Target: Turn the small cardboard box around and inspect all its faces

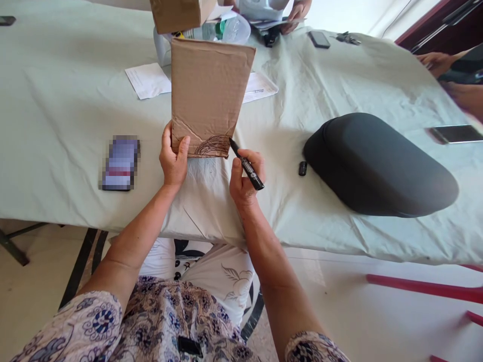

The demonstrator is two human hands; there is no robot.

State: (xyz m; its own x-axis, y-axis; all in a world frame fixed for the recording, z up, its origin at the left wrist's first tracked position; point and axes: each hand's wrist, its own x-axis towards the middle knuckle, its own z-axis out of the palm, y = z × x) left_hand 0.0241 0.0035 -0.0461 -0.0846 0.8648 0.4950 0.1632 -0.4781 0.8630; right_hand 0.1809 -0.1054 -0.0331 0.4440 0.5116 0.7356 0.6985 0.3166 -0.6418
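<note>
My left hand grips the lower left corner of a brown cardboard piece, its thumb on the front face. The cardboard is tilted up toward me over the table. Dark curved pen strokes fill part of its lower right area. In my right hand is a black marker, uncapped, its tip at or very near the lower right edge of the cardboard; I cannot tell whether it touches. A small black marker cap lies on the cloth to the right of my right hand.
A large dark padded seat-like object takes up the right side of the cloth-covered table. At left lies a phone. Behind the cardboard are papers, a cardboard box and plastic bottles. Other people's hands show at the far side.
</note>
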